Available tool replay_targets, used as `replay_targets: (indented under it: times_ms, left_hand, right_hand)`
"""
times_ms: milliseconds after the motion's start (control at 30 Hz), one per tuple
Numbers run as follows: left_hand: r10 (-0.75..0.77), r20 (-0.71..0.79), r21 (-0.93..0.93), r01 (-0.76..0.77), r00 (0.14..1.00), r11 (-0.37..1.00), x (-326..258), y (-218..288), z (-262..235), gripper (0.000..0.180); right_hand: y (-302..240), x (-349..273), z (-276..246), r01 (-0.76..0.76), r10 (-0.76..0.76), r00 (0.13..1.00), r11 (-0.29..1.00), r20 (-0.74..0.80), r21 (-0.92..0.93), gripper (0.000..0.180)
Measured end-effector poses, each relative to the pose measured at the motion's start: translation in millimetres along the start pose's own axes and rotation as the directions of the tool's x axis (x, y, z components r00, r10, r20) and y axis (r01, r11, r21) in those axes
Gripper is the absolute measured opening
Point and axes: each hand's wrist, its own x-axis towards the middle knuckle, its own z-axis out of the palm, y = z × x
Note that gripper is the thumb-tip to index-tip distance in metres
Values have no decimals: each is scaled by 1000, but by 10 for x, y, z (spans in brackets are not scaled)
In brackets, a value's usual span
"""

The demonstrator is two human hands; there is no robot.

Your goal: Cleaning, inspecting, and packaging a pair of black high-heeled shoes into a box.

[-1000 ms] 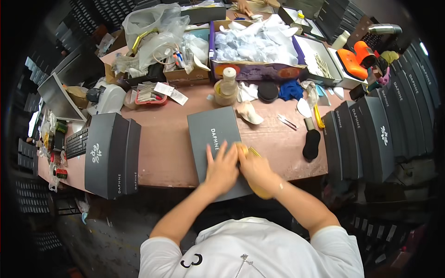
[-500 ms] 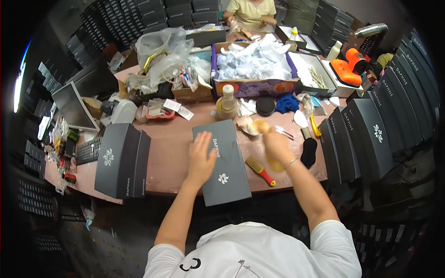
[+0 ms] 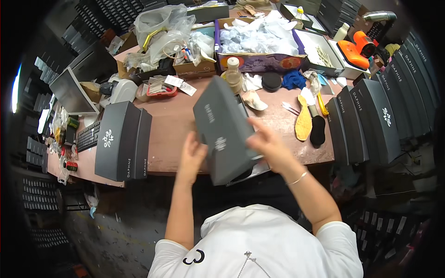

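Note:
A dark grey shoebox lid is tilted up at the front middle of the table, its left side low and its right side raised. My left hand grips its left edge, and my right hand has its fingers closed on the right edge. Beneath the lid, part of the box bottom shows; its inside is mostly hidden. To the right of my right hand lie a yellow insole and a black insole-shaped piece.
Closed shoeboxes stand on the left; rows of more shoeboxes line the right. Behind the lid are a pump bottle, a round black tin, a blue cloth and a purple carton of crumpled paper.
My right hand has put the yellow insole down on the right and moved to the box. The lid, flat before, is now lifted and tilted between both hands. The red-handled brush is hidden.

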Motion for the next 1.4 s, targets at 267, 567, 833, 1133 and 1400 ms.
replay_targets:
  times_ms: [267, 567, 833, 1133, 1400]
  left_hand:
    - [38, -219, 733, 138, 975, 666, 188, -176, -1388, 67]
    - [99, 116, -81, -90, 988, 993, 253, -28, 231, 52]
    - [-214, 549, -694, 583, 808, 423, 72, -200, 738, 76]
    - [-238, 328, -652, 402, 914, 643, -182, 82, 860, 69]
    - [-412, 279, -663, 485, 867, 571, -228, -64, 355, 73]
  right_hand:
    - [542, -64, 463, 498, -109, 867, 200, 486, -844, 56]
    - [658, 342, -76, 563, -354, 810, 250, 467, -787, 34]
    - [124, -255, -21, 572, -558, 806, 646, 199, -505, 17]
    - [125, 56, 208, 442, -578, 811, 501, 92, -744, 38]
    - [383, 588, 173, 462, -741, 670, 378, 37, -802, 17]
